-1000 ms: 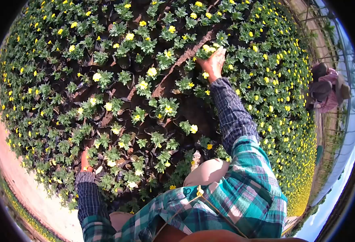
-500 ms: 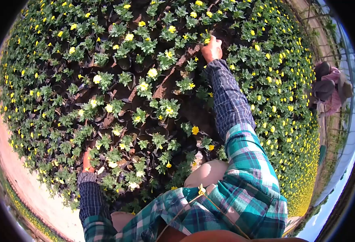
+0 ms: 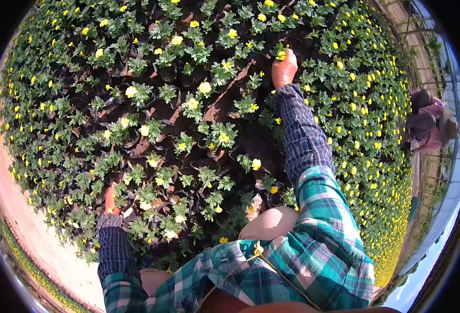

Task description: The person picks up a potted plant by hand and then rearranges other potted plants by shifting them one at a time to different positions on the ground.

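Observation:
At the upper right of the bed, my right hand (image 3: 284,69) is closed with its fingers curled at a small marigold plant (image 3: 280,52) that has a yellow bloom and green leaves. The lower part of that plant is hidden by the hand. My left hand (image 3: 112,201) reaches low among the leafy marigold plants (image 3: 136,177) at the lower left. Leaves cover its fingertips, so its grip is hidden. Between both hands stand several more plants in dark bags, among them one with a pale yellow bloom (image 3: 204,87).
Dense rows of yellow-flowered plants (image 3: 366,130) spread on the right and far sides. A pale dirt path (image 3: 47,229) runs along the left edge. Another person (image 3: 431,122) in a hat crouches at the far right. My knee (image 3: 269,223) rests close to the plants.
The view has shifted slightly, so the plants sit a little lower and to the right. My right hand stays at the yellow bloom, with more of its leaves showing now. My left hand remains among the leaves.

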Demonstrator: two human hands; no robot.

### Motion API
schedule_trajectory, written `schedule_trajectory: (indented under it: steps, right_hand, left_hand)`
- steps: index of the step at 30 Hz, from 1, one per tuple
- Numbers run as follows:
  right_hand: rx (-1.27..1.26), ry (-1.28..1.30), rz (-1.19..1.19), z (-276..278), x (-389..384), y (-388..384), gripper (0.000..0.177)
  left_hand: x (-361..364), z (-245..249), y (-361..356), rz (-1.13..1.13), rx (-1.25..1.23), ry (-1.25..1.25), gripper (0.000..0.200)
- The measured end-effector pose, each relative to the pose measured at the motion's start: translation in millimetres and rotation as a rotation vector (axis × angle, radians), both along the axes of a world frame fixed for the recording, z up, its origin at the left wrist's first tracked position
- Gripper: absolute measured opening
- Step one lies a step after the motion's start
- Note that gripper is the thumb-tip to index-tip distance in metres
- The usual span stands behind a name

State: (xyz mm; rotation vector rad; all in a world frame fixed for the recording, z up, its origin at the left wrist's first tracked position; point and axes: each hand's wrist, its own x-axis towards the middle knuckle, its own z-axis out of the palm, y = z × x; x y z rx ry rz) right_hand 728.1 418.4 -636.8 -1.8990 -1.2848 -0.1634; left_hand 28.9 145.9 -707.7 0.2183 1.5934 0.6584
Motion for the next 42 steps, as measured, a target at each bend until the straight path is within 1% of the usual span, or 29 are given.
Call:
schedule_trajectory:
  steps: [1, 3, 4, 5, 8, 10, 11, 12, 14, 15, 16, 18, 20, 22, 24, 25, 26, 27, 28, 29, 30, 32, 33, 34, 35, 37, 38, 40, 42]
  right_hand:
    - [-0.006, 0.002, -0.001, 4, -2, -1, 0.024]
    - [0.112, 0.004, 0.020, 14, -3, -1, 0.024]
    - [0.122, 0.011, 0.034, 23, -4, -4, 0.024]
    - [0.180, -0.001, 0.041, 25, -2, -5, 0.025]
    - [0.215, -0.014, 0.045, 79, 2, -38, 0.024]
    - [0.237, 0.015, 0.063, 102, 10, -68, 0.023]
    - [0.249, 0.052, 0.079, 112, 14, -86, 0.023]
    - [0.264, 0.022, 0.074, 125, 16, -108, 0.024]
    - [0.211, 0.077, 0.067, 136, 31, -161, 0.029]
    - [0.176, 0.059, 0.028, 143, 36, -190, 0.031]
    - [0.139, 0.038, -0.017, 152, 34, -220, 0.033]
    - [0.096, -0.006, -0.110, 164, 32, -287, 0.035]
    - [0.057, -0.056, -0.193, 168, 27, -353, 0.037]
    - [-0.015, -0.120, -0.301, 166, 18, -420, 0.038]
    - [-0.109, -0.121, -0.437, 163, 12, -493, 0.038]
    - [-0.161, -0.087, -0.508, 163, 6, -528, 0.038]
    - [-0.174, -0.084, -0.588, 161, 0, -562, 0.038]
    - [-0.188, -0.076, -0.668, 157, -6, -597, 0.037]
    - [-0.281, -0.077, -0.767, 154, -11, -635, 0.040]
    - [-0.263, -0.125, -0.834, 148, -19, -670, 0.039]
    - [-0.276, -0.060, -0.904, 150, -29, -699, 0.037]
    - [-0.249, 0.022, -1.027, 146, -52, -760, 0.031]
    - [-0.206, 0.026, -1.081, 137, -62, -790, 0.026]
    - [-0.290, 0.060, -1.171, 136, -76, -813, 0.026]
    - [-0.373, 0.085, -1.258, 137, -85, -836, 0.027]
    - [-0.345, 0.002, -1.425, 101, -100, -904, 0.026]
    - [-0.369, 0.011, -1.456, 101, -114, -917, 0.026]
    - [-0.442, 0.046, -1.641, 97, -131, -925, 0.021]
    - [-0.477, 0.078, -1.716, 87, -141, -939, 0.020]
  left_hand:
    - [1, -1, 0, -0.001, -0.006, 0.002, 0.044]
    - [4, -3, -1, 0.129, 0.047, -0.081, 0.044]
    - [-1, -5, 0, 0.026, 0.061, -0.044, 0.045]
    - [-5, -7, 0, 0.023, 0.054, -0.046, 0.045]
    - [-11, -11, 2, -0.215, 0.055, 0.023, 0.042]
    - [0, 4, 3, -0.697, 0.255, 0.352, 0.034]
    - [6, 23, 9, -1.112, 0.292, 0.738, 0.037]
    - [21, 40, 18, -1.171, 0.273, 0.666, 0.042]
    - [46, 64, 25, -1.187, 0.367, 0.698, 0.028]
    - [29, 41, 16, -1.057, 0.494, 0.655, 0.022]
    - [-2, 10, 9, -0.961, 0.479, 0.494, 0.026]
    - [11, 14, 24, -1.003, 0.360, 0.392, 0.029]
    - [35, 44, 36, -1.150, 0.302, 0.468, 0.026]
    - [27, 36, 38, -1.534, 0.192, 0.833, 0.029]
    - [28, 33, 38, -1.688, 0.213, 1.049, 0.032]
    - [29, 33, 35, -1.670, 0.293, 1.062, 0.033]
    - [26, 31, 38, -1.733, 0.360, 1.045, 0.031]
    - [17, 16, 41, -1.682, 0.390, 1.007, 0.029]
    - [1, -12, 45, -1.571, 0.390, 0.921, 0.028]
    - [-14, -38, 53, -1.450, 0.383, 0.827, 0.028]
    - [-31, -63, 61, -1.324, 0.386, 0.728, 0.029]
    - [-59, -87, 72, -1.154, 0.401, 0.538, 0.032]
    - [-58, -79, 74, -1.076, 0.448, 0.339, 0.034]
    - [-73, -80, 80, -1.162, 0.349, 0.584, 0.033]
    - [-71, -66, 81, -1.208, 0.286, 0.689, 0.033]
    - [-70, -50, 81, -1.241, 0.216, 0.753, 0.032]
    - [-69, -48, 83, -1.246, 0.202, 0.765, 0.032]
    - [-69, -43, 90, -1.261, 0.180, 0.786, 0.032]
    - [-66, -36, 94, -1.280, 0.169, 0.804, 0.032]
